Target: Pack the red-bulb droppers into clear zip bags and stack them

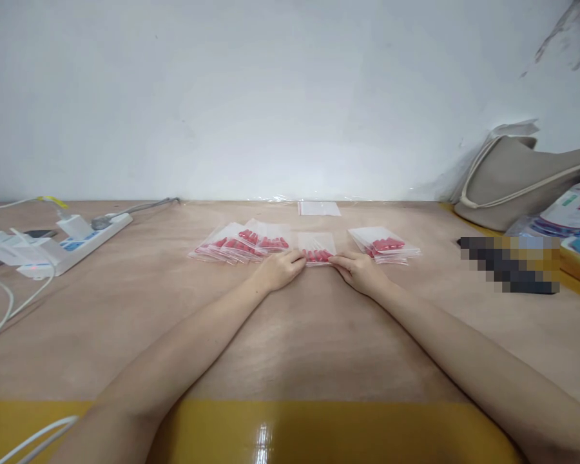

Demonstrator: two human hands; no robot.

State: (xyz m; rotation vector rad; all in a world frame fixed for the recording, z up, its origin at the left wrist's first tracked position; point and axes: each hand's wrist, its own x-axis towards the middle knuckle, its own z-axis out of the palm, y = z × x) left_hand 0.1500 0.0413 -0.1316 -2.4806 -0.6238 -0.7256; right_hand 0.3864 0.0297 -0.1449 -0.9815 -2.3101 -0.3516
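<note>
A small clear zip bag with red pieces inside [316,248] lies flat on the wooden table [290,335] in front of me. My left hand [279,269] pinches its near left corner, fingers closed on the plastic. My right hand [357,269] pinches its near right corner in the same way. A fanned pile of filled bags with red pieces [241,243] lies just left of my left hand. Another small stack of filled bags [384,245] lies just right of my right hand.
An empty clear bag [319,208] lies by the white wall. A white power strip with plugs and cables [60,243] sits at the left. A grey bag [522,177], packets [577,212] and a dark object [510,263] crowd the right. Yellow tape [319,428] edges the near side.
</note>
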